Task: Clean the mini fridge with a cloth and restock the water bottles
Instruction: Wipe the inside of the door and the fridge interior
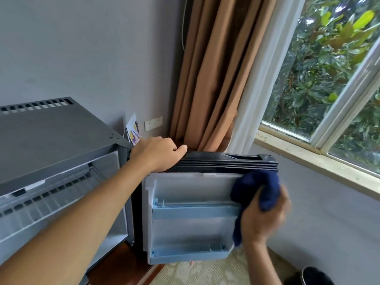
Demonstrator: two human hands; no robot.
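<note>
The grey mini fridge [51, 136] stands at the left with its door [191, 188] swung wide open toward me. The door's white inner lining carries two pale blue shelves [195, 210], both without bottles. My left hand [158, 153] grips the top edge of the door near the hinge. My right hand [265, 217] is blurred and holds a dark blue cloth [257, 188] pressed against the door's upper right inner corner. The fridge interior [61, 202] shows a wire rack. No water bottles are in view.
A tan curtain [207, 79] and a white sheer hang behind the door. A window [329, 79] with a stone sill [308, 161] runs along the right wall. A wall socket [153, 123] sits behind the fridge. A dark round container [316, 276] stands on the patterned carpet [195, 272].
</note>
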